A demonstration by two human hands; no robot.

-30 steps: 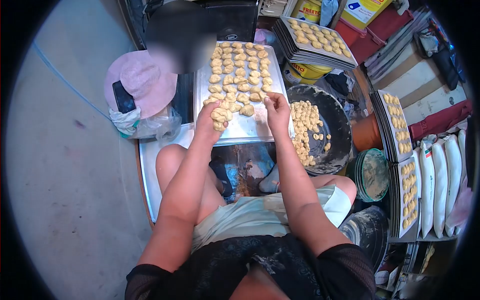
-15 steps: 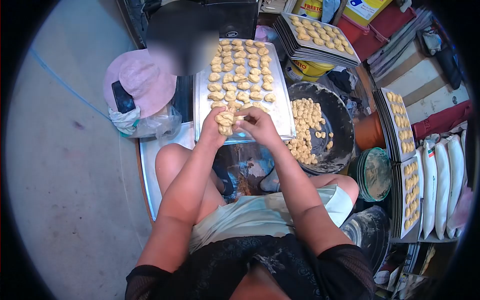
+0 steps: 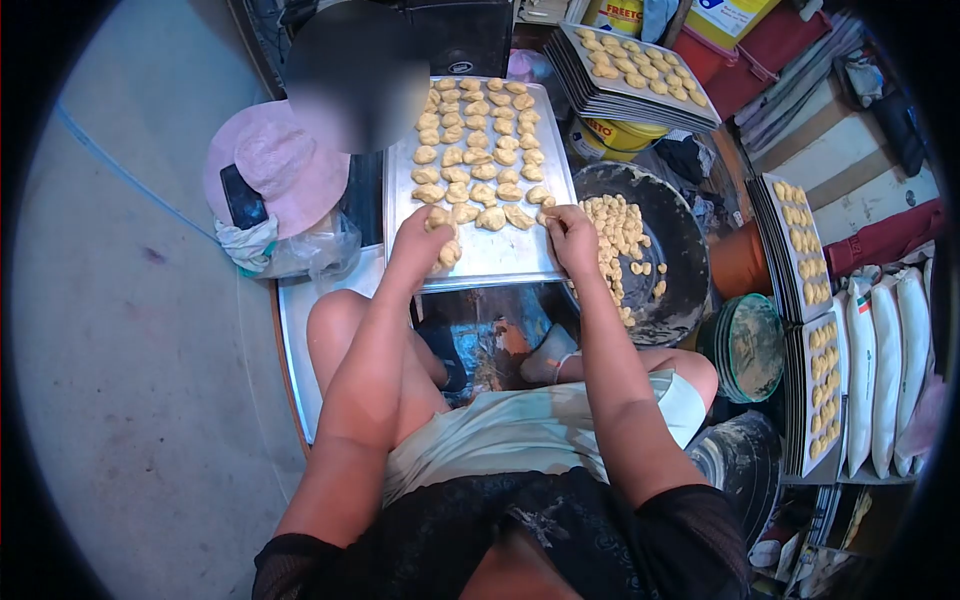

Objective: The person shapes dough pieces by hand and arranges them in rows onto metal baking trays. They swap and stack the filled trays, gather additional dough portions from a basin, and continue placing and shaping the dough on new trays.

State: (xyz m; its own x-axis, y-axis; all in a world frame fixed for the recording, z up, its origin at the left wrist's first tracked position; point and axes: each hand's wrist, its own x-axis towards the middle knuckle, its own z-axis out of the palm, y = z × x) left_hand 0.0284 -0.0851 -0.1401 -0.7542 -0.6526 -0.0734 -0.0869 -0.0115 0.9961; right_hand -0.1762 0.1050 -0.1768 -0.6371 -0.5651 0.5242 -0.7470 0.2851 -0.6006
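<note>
A metal baking tray [image 3: 480, 265] lies in front of me, covered with rows of pale yellow dough pieces [image 3: 480, 172]. Over its near left part, my left hand [image 3: 420, 245] is closed around a few dough pieces [image 3: 449, 254] that show past the fingers. My right hand [image 3: 573, 240] is at the tray's right edge, its fingertips pinching a dough piece [image 3: 545, 215] at the end of the nearest row. Part of that piece is hidden by the fingers.
Right of the tray stands a wide black basin [image 3: 680, 250] with many small dough lumps [image 3: 615, 235]. Stacked trays of dough [image 3: 650, 75] sit at the back right, and more trays [image 3: 820, 390] at the far right. A pink hat [image 3: 270, 155] with a phone [image 3: 243, 197] lies at left.
My hands have moved apart. The right hand went from the dough in my left hand to the tray's right edge. The nearest row of dough on the tray now shows.
</note>
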